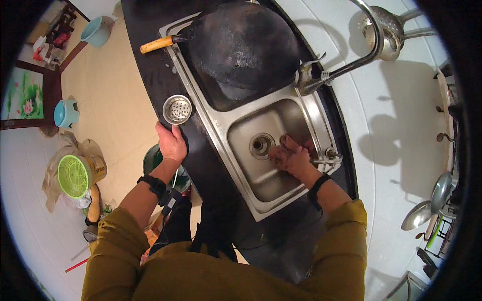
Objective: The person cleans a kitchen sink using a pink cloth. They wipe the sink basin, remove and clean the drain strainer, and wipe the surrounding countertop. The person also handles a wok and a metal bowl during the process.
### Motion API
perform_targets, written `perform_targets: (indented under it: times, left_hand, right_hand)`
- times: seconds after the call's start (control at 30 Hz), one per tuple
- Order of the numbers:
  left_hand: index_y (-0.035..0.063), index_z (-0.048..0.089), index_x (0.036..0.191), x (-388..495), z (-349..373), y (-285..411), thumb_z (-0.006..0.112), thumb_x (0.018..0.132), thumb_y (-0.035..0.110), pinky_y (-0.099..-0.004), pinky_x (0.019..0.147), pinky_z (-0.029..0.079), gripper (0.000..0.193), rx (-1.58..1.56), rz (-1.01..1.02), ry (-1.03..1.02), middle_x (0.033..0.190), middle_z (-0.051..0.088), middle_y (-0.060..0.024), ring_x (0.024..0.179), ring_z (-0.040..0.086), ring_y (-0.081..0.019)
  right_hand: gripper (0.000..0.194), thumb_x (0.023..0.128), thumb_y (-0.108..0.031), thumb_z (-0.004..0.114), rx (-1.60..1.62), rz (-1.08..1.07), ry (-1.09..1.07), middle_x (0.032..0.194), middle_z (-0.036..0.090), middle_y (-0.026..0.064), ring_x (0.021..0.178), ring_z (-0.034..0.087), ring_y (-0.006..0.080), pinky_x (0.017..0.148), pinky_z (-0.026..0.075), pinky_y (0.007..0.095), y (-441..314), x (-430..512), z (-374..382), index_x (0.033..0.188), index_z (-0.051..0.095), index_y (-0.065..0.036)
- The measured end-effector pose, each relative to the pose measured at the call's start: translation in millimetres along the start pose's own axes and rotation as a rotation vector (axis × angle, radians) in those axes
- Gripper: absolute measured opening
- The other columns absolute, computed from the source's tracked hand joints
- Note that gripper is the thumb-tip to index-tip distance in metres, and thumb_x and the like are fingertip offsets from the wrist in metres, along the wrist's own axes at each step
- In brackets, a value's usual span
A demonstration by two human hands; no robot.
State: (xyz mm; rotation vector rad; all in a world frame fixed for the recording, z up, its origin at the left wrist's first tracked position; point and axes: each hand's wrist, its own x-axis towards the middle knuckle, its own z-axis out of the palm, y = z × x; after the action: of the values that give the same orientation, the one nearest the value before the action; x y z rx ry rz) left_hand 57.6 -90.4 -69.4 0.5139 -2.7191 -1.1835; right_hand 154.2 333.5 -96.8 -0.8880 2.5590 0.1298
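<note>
My left hand (172,143) rests at the counter's front edge, beside a round metal sink strainer basket (177,109) with holes in its bottom; it grips nothing that I can see. My right hand (295,161) is down in the small steel sink basin (241,135), closed around a reddish-brown cloth or sponge (288,145), whose exact kind I cannot tell. The uncovered drain (261,146) lies just left of that hand. A small tap (331,158) stands at the basin's right rim, close to my right wrist.
A large dark wok (244,45) with a wooden handle (156,44) lies upside down over the other basin. A curved faucet (354,67) rises at the sink's back. A skimmer (380,22) and ladles hang by the wall. A green bucket (150,161) stands below the counter.
</note>
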Motion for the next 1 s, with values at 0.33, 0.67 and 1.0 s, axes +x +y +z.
perform_targets:
  times: [0.33,0.67,1.0]
  left_hand:
    - [-0.0027,0.029,0.131,-1,-2,6,0.047,0.094,0.031,-0.0544,0.086,0.042,0.053,0.026,-0.069,-0.002,0.107,0.057,-0.0359,0.099,0.054,-0.0530]
    - [-0.0044,0.027,0.133,-1,-1,6,0.050,0.093,0.029,-0.0530,0.090,0.041,0.057,0.030,-0.074,0.008,0.111,0.055,-0.0348,0.101,0.053,-0.0525]
    - [-0.0054,0.029,0.132,-2,-3,7,0.051,0.091,0.025,-0.0542,0.087,0.041,0.056,-0.002,-0.107,-0.035,0.113,0.055,-0.0323,0.100,0.053,-0.0514]
  right_hand:
    - [0.043,0.067,-0.035,0.057,0.053,-0.042,-0.220,0.116,0.053,0.0145,0.115,0.046,0.0343,0.087,0.021,0.0743,-79,-16,-53,0.099,0.063,-0.008]
    - [0.032,0.079,-0.008,0.050,1.287,0.046,0.031,0.092,0.061,0.0159,0.090,0.058,0.0319,0.079,0.046,0.0361,-153,-16,-177,0.110,0.052,-0.002]
    - [0.043,0.085,-0.012,0.056,0.786,0.190,0.532,0.131,0.043,0.0231,0.118,0.047,0.0405,0.094,0.044,0.0416,-127,137,-162,0.126,0.048,-0.003]
